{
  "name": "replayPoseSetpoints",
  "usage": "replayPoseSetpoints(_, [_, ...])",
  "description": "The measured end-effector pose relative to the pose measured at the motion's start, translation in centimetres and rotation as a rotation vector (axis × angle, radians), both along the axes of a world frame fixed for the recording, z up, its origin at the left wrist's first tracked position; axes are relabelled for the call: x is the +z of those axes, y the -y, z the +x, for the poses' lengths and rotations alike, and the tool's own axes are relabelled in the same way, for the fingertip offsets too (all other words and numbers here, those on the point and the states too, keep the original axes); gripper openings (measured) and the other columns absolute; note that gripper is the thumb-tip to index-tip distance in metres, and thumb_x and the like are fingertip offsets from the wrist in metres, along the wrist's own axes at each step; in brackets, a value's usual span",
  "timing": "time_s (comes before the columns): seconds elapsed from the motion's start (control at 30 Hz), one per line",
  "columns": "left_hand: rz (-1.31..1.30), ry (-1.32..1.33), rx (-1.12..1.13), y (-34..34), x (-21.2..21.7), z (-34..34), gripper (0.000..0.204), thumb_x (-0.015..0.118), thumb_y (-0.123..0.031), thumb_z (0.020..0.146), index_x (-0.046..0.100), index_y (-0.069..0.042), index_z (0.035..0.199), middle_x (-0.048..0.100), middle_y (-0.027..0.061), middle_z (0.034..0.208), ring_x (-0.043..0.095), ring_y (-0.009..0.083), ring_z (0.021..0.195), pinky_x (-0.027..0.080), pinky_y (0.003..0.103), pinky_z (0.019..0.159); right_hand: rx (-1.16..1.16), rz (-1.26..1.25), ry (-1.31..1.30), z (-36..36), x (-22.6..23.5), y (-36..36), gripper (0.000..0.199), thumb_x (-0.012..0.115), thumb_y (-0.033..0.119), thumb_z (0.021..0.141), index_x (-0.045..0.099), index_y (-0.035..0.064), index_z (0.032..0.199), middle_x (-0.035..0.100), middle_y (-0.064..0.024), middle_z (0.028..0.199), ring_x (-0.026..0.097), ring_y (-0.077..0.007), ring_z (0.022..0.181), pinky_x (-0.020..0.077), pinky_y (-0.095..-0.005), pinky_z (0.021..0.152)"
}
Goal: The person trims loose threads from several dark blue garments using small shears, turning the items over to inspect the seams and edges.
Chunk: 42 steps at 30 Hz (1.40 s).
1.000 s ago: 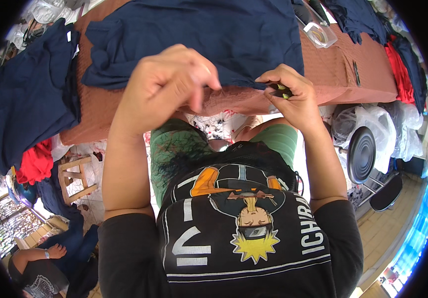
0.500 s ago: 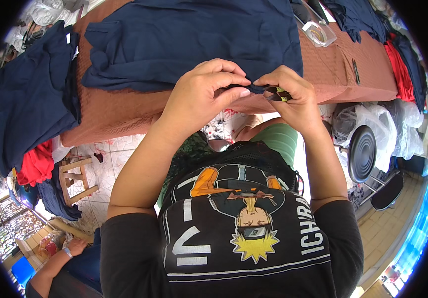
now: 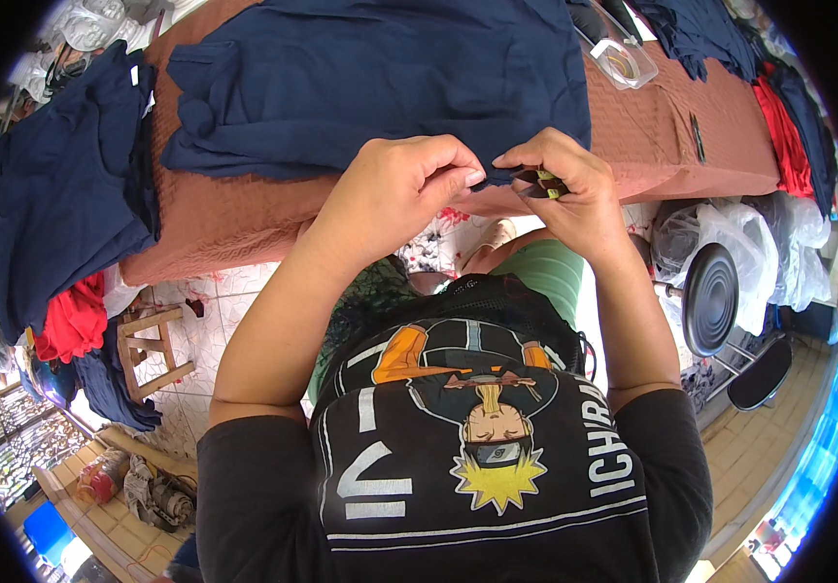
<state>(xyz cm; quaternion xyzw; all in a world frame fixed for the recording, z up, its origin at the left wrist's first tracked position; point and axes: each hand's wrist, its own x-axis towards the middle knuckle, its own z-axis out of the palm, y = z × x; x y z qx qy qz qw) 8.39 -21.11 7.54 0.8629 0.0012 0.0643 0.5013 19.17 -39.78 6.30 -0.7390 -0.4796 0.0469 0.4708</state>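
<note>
step: trimming hem of navy garment (image 3: 380, 87), frame centre | left hand (image 3: 399, 189) pinches hem | right hand (image 3: 564, 185) grips small snips (image 3: 545, 183) | next: steady cloth, careful snip

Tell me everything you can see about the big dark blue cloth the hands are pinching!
The navy cloth looks like soft knit fabric, maybe a shirt. It lies spread and rumpled on the brown table, its left part bunched in folds. Its near edge hangs just over the table's front. The left hand and right hand pinch that edge together; the right hand also holds a small dark tool with a yellow-green bit.
</note>
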Motion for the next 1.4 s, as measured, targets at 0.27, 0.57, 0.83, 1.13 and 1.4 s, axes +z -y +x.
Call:
replayPoseSetpoints(0.27, [-0.343,-0.131,0.046,0.2,-0.2,-0.1,0.016,0.058,-0.010,0.094,0.064,0.000,0.105,0.069,0.0059,0.089,0.068,0.0124,0.084,0.053,0.024,0.072,0.016,0.010,0.025,0.0,-0.3,0.0,0.042,0.066,-0.013,0.060,0.068,0.0064,0.097,0.060,-0.0054,0.083,0.061,-0.0186,0.073,0.0490,-0.0288,0.065])
replayPoseSetpoints(0.57, [-0.189,-0.009,0.018,-0.2,-0.8,-0.3,0.018,0.069,-0.012,0.087,0.071,0.000,0.101,0.071,0.0057,0.090,0.065,0.0085,0.082,0.051,0.021,0.074,0.017,0.015,0.029,0.0,-0.3,0.1,0.044,0.066,-0.013,0.059,0.068,0.0065,0.098,0.060,-0.0054,0.084,0.062,-0.0191,0.074,0.0493,-0.0285,0.066])
replayPoseSetpoints(0.83, [-0.276,-0.163,0.039,-0.2,-0.1,-0.1,0.013,0.067,-0.011,0.088,0.069,0.000,0.094,0.070,0.0028,0.083,0.065,0.0074,0.074,0.052,0.021,0.069,0.018,0.013,0.013,-0.3,-0.4,0.1,0.041,0.070,-0.010,0.060,0.067,0.0063,0.098,0.060,-0.0054,0.083,0.063,-0.0196,0.074,0.0496,-0.0291,0.066])
replayPoseSetpoints(1.13, [-0.116,-0.032,0.034,0.2,0.1,-0.2,0.012,0.063,-0.008,0.090,0.067,0.000,0.098,0.069,0.0024,0.083,0.067,0.0084,0.078,0.052,0.021,0.065,0.172,-0.147,-0.071,0.4,2.2,0.9,0.030,0.077,0.007,0.074,0.065,0.0046,0.102,0.062,-0.0067,0.087,0.061,-0.0186,0.077,0.0498,-0.0325,0.069])
replayPoseSetpoints(1.4, [-0.045,-0.009,0.033,0.4,0.7,0.0,0.012,0.062,-0.008,0.092,0.064,0.001,0.100,0.070,0.0067,0.083,0.070,0.0129,0.077,0.053,0.024,0.065,0.243,-0.181,-0.001,2.8,4.3,0.8,0.024,0.067,0.021,0.087,0.062,-0.0001,0.096,0.063,-0.0098,0.087,0.062,-0.0213,0.077,0.0470,-0.0301,0.068])
